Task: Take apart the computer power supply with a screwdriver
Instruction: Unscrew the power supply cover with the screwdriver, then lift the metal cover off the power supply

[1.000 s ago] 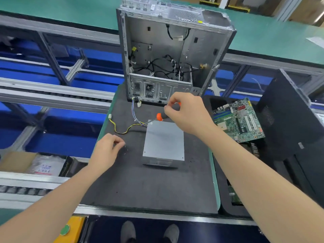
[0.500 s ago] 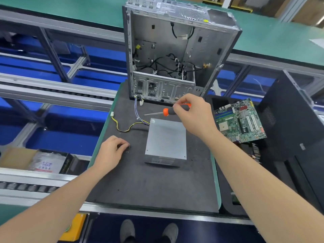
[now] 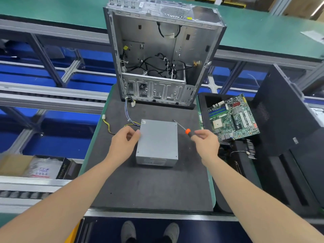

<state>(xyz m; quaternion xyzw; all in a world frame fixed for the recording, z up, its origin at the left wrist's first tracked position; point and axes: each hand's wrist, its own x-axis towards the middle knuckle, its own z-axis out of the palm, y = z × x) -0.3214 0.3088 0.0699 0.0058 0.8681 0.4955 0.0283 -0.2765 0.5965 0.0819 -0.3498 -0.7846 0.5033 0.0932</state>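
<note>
The grey metal power supply (image 3: 157, 141) lies flat on the dark mat (image 3: 149, 186), its yellow, black and blue cables (image 3: 121, 127) trailing off its far left corner. My left hand (image 3: 123, 143) is at the box's left edge, the thumb touching the upper left side and the fingers curled beside it. My right hand (image 3: 205, 142) grips the orange-collared screwdriver (image 3: 184, 128) just right of the box. The shaft points up and left, and its tip hovers near the box's far right corner.
An open, gutted computer case (image 3: 157, 55) stands upright at the mat's far end. A black bin with a green motherboard (image 3: 231, 116) sits to the right, beside a black case panel (image 3: 287, 116). Conveyor rails and a box of bagged parts (image 3: 40, 169) are on the left.
My left hand moved from the mat's left side to the power supply's left edge. My right hand carried the screwdriver from above the box's far edge to its right side.
</note>
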